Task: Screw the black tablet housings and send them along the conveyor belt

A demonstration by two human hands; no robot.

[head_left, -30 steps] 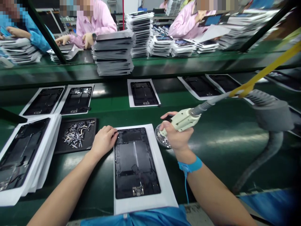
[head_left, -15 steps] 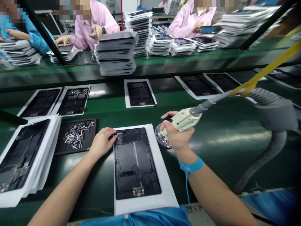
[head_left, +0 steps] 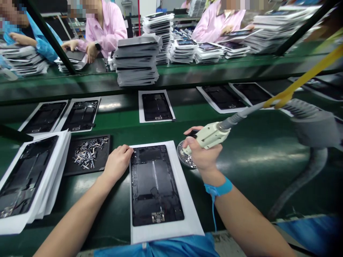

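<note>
Your left hand [head_left: 118, 163] bunches its fingers at the black panel [head_left: 158, 185]'s eleven o'clock, pinch unclear; at two, your right hand [head_left: 205, 157] closes its fingers around the cream tool [head_left: 213, 135].

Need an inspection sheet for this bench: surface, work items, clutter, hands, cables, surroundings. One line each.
Surface: dark green bench, glossy, with light reflections.
Work items: black panel on a white sheet; pale hand tool beside it, over a round perforated metal piece.
Clutter: loose small parts heaped in a black tray; layered white sheets at far left, with another panel on top.
Hands: left hand at the panel's upper-left corner; right hand grips the tool, blue band on wrist.
Cables: grey cable from the tool; yellow strap around it; blue cord from the band.
Surroundings: co-workers and tall stacks beyond the bench.
</note>
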